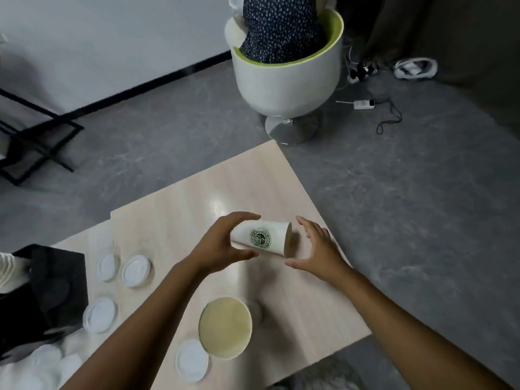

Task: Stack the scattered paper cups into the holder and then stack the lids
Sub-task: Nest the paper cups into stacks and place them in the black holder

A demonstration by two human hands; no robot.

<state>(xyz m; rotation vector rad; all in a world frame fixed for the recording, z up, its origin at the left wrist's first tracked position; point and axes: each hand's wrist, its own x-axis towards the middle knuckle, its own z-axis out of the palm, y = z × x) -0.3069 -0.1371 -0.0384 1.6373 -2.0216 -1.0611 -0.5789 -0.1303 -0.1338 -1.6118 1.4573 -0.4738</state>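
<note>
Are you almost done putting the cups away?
Not yet. Some cups look stacked at the far left. The left hand holds a cup on its side, right hand open beside it. Another cup stands waiting, and the lids lie scattered.

You are in what looks like an office lounge or studio room rather than a kitchen. You stand over a low, pale wooden table (281, 192) set on grey marbled flooring (394, 206). Beyond it stands a white tub chair (284, 88) with a lime-green inside, holding a dark spotted cloth (278, 29). A plain white wall (112, 38) with a black skirting strip runs behind. A power adapter (364, 104) and loose cables lie on the floor, beside a dark curtain (422, 29).
</note>
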